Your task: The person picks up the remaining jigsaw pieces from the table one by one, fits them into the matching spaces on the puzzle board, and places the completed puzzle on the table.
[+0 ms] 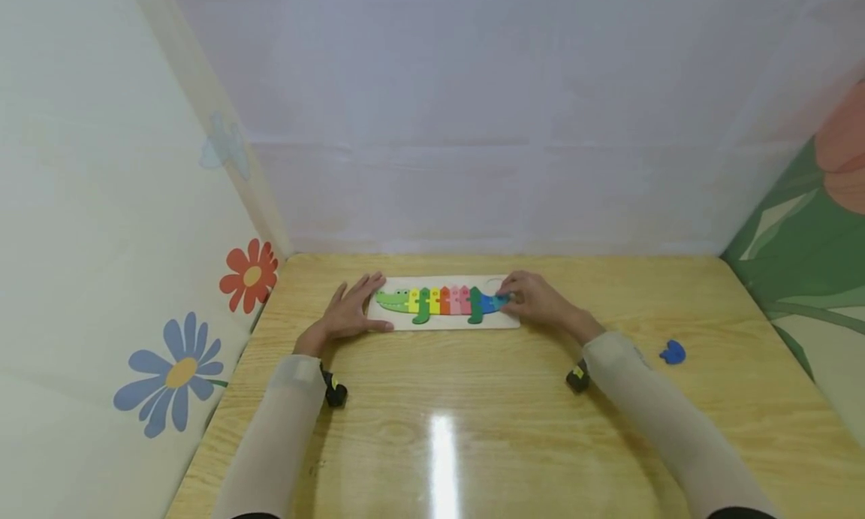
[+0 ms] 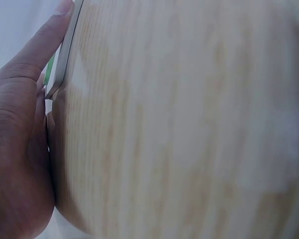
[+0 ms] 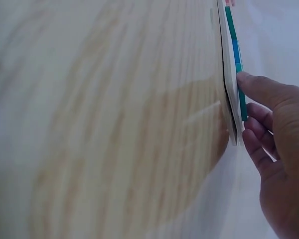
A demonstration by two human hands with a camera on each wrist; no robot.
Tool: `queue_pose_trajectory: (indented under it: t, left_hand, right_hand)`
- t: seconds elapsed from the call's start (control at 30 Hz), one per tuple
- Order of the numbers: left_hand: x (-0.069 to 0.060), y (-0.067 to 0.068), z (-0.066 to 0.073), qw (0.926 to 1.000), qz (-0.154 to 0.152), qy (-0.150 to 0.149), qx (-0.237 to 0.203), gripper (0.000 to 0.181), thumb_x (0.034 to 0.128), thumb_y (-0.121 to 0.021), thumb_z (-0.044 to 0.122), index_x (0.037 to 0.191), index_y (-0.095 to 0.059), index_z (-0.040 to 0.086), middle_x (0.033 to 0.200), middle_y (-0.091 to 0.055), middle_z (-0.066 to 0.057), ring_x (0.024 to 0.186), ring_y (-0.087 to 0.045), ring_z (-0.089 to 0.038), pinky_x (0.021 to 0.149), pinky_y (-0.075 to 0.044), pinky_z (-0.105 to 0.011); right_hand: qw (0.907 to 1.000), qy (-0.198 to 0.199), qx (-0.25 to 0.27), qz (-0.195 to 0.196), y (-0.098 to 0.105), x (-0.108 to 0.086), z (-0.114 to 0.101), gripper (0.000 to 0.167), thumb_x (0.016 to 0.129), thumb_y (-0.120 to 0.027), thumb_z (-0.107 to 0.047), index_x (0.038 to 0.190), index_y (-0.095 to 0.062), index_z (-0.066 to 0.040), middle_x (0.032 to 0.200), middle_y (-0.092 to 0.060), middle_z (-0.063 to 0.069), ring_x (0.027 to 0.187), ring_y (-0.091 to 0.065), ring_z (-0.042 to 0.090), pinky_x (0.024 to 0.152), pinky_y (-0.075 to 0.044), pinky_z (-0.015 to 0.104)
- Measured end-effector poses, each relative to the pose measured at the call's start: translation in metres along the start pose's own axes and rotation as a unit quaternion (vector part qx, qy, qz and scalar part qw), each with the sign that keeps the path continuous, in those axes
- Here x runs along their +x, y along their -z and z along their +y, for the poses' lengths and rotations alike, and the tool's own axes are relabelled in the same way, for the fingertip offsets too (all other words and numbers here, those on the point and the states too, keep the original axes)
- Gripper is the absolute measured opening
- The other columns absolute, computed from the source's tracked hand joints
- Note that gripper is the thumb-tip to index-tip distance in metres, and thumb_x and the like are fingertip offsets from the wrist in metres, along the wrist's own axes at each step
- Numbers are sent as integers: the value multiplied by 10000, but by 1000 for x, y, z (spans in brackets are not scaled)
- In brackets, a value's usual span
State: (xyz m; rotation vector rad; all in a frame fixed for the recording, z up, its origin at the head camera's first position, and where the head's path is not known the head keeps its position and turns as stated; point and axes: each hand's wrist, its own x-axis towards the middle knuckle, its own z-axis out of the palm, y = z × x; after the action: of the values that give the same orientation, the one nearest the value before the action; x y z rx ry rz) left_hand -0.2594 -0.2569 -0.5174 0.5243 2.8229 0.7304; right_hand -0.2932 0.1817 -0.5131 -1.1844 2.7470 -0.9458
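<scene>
A white puzzle board (image 1: 446, 323) lies on the table, with a crocodile of coloured pieces set in it. The green head piece (image 1: 392, 301) is at its left end. My left hand (image 1: 346, 314) rests around that left end, fingers spread and thumb straight along the near edge. At the right end my right hand (image 1: 541, 301) holds the teal tail piece (image 3: 242, 102) between thumb and fingers, against the board's surface. Beside it sits a blue body piece (image 1: 488, 303). My right fingers partly hide the tail and its outline on the board.
A loose blue piece (image 1: 673, 352) lies on the wooden table (image 1: 405, 399), right of my right forearm. Small black wrist devices hang at both cuffs. A pale wall (image 1: 473, 128) stands behind the table, with flower-patterned panels at both sides.
</scene>
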Motion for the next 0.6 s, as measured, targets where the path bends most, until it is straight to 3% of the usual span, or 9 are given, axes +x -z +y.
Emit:
queue_pose_trajectory:
  t: [0.2, 0.6]
  left_hand:
    - [1, 0, 0, 10000, -30, 29, 4, 1147, 853, -818, 600, 1697, -228, 94, 1776, -148, -125, 1642, -61, -373, 1273, 53, -641]
    - [1, -2, -4, 10000, 4, -28, 13, 1196, 823, -803, 674, 1699, -224, 102, 1777, -147, -121, 1643, -60, -369, 1272, 55, -638]
  right_hand:
    - [9997, 128, -199, 107, -1, -4, 2, 310, 929, -813, -136, 1199, -774, 12, 1187, -711, 153, 1134, -643, 338, 1023, -528, 548]
    - [9997, 101, -192, 148, 7, -10, 3, 446, 890, -863, -196, 1261, -746, 22, 1235, -703, 178, 1183, -641, 363, 1068, -503, 571]
